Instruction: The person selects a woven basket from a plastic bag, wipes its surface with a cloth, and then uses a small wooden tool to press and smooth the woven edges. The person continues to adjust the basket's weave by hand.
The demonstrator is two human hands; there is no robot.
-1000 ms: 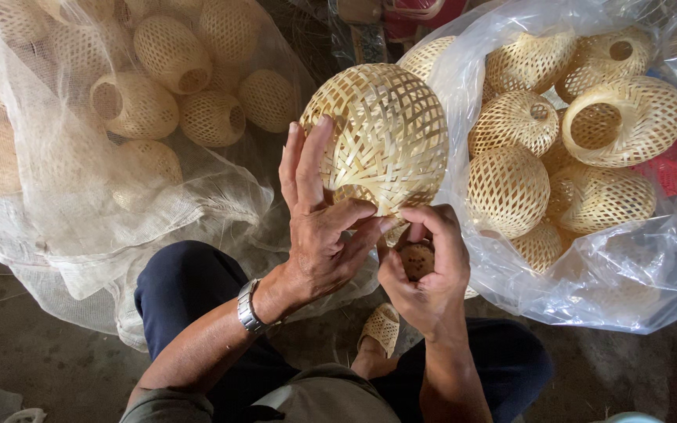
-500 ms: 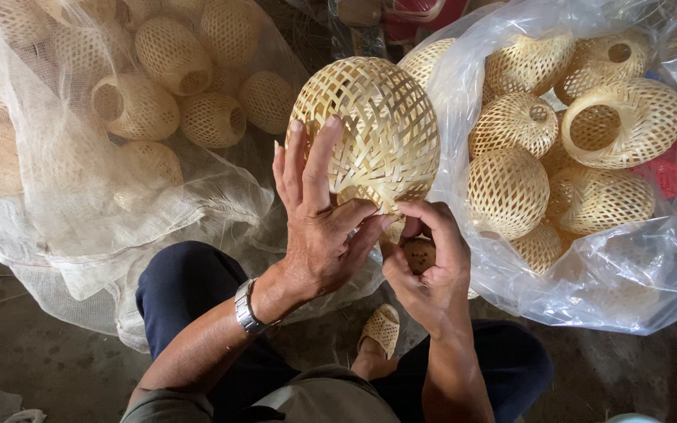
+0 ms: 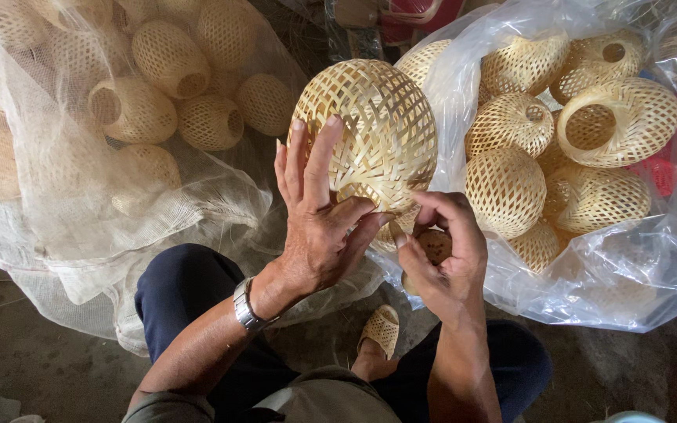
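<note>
Between the mesh sack [image 3: 80, 227] and clear plastic bag [image 3: 628, 266] our left hand [image 3: 323, 227] cups the woven bamboo shade [image 3: 370, 133] from below, dome pointing away, right hand [image 3: 444, 254] pinching its near rim

A bare, dusty grey floor [image 3: 33, 368] carries everything. At ten o'clock a white mesh sack [image 3: 80, 235] of woven bamboo shades lies on it. At two o'clock sits a clear plastic bag [image 3: 628, 274] of similar shades. At six o'clock a woven sandal [image 3: 380, 329] rests on the ground.
</note>
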